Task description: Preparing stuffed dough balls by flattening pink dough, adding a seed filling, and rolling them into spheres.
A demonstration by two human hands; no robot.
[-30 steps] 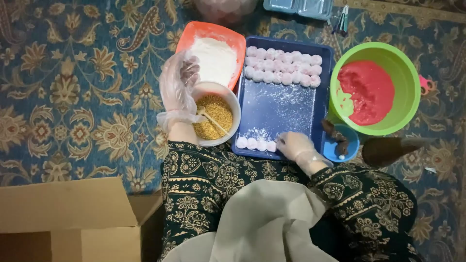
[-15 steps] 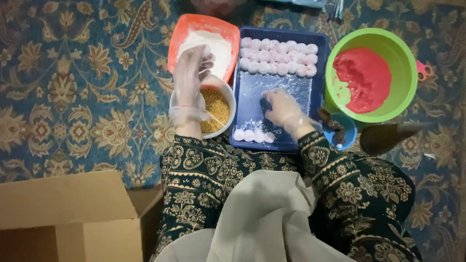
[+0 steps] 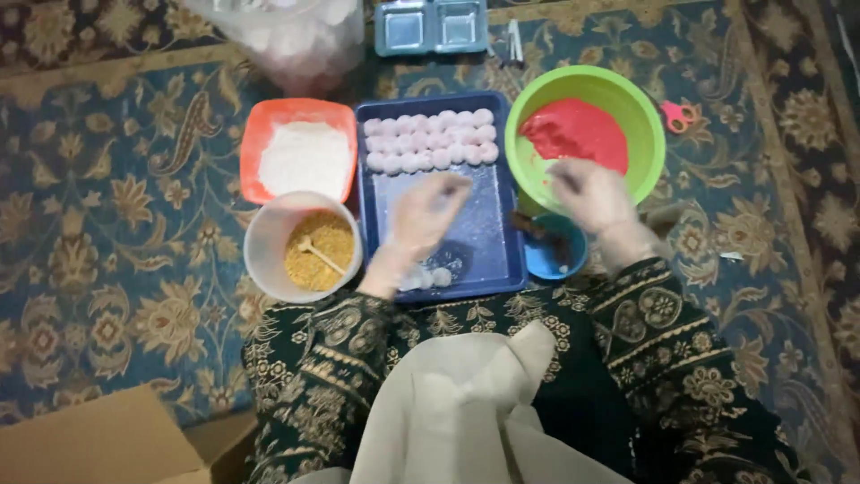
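Here, gloved left hand [image 3: 428, 213] over floury blue tray [image 3: 506, 269], pale round balls [image 3: 430, 143]

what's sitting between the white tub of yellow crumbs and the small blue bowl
In the head view, the blue tray lies between the white tub and the small blue bowl, with the gloved left hand over it.

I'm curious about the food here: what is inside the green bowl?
The green bowl holds a mass of red dough. The gloved right hand reaches over its near rim, covering that part, so what lies beneath the hand cannot be seen.
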